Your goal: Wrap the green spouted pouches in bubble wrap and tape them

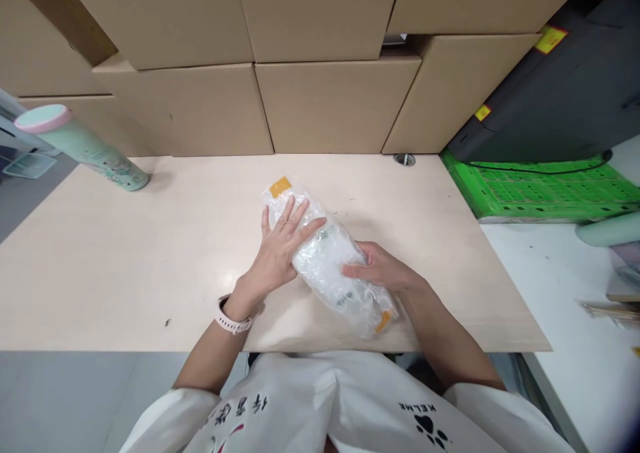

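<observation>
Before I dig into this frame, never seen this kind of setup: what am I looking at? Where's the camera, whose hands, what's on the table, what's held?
There is no machine here: a person works bare-handed. The single picture comes from a camera worn on that person's head, looking forward and down, so the white shirt at the bottom is the wearer's own.

The left hand lies spread on top of a clear plastic package with orange tape at its ends. The right hand holds the package's side, thumb on top. What is inside is hard to make out.

On the table, a pale green bottle stands at the far left, and cardboard boxes are stacked along the back.
</observation>
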Action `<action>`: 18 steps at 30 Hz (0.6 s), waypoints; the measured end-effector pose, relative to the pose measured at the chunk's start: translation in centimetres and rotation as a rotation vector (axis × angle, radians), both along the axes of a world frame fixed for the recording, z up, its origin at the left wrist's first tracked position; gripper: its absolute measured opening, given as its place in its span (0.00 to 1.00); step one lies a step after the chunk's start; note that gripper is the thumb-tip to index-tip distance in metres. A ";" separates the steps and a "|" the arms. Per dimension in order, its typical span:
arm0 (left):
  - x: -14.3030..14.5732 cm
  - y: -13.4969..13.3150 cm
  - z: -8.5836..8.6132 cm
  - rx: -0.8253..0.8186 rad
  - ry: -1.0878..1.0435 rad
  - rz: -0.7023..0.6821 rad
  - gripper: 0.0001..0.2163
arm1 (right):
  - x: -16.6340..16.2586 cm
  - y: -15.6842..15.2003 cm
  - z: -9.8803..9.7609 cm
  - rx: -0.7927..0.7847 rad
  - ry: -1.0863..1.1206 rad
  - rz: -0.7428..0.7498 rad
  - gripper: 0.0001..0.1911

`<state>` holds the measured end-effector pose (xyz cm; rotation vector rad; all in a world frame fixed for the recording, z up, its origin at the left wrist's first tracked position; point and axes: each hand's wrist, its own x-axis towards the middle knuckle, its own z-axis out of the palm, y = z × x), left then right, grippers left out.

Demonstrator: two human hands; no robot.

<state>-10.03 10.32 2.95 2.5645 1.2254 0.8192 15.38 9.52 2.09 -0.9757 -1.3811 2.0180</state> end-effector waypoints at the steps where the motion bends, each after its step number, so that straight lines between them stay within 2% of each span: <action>1: -0.1 0.0 0.1 -0.085 -0.111 -0.044 0.31 | -0.1 -0.1 0.0 0.001 0.031 -0.005 0.19; 3: -0.1 -0.1 0.2 -0.304 -0.402 -0.097 0.25 | -0.5 -0.3 0.0 -0.007 0.103 -0.028 0.20; 5: 0.2 -0.3 0.1 -0.514 -0.677 -0.083 0.21 | -1.3 -0.7 -0.1 -0.016 0.169 -0.066 0.21; 8: 1.0 -0.5 -0.1 -0.742 -0.944 -0.032 0.23 | -2.5 -1.4 -0.5 -0.018 0.201 -0.175 0.21; 11: 1.6 -0.6 -0.1 -0.902 -1.093 -0.022 0.25 | -3.3 -1.7 -0.8 -0.041 0.183 -0.293 0.21; 14: 1.9 -0.7 0.2 -1.018 -1.186 -0.097 0.27 | -3.5 -1.6 -0.9 -0.076 0.183 -0.393 0.23; 18: 2.8 -1.4 0.0 -0.992 -1.161 -0.156 0.34 | -3.7 -1.5 -0.9 -0.061 0.192 -0.547 0.25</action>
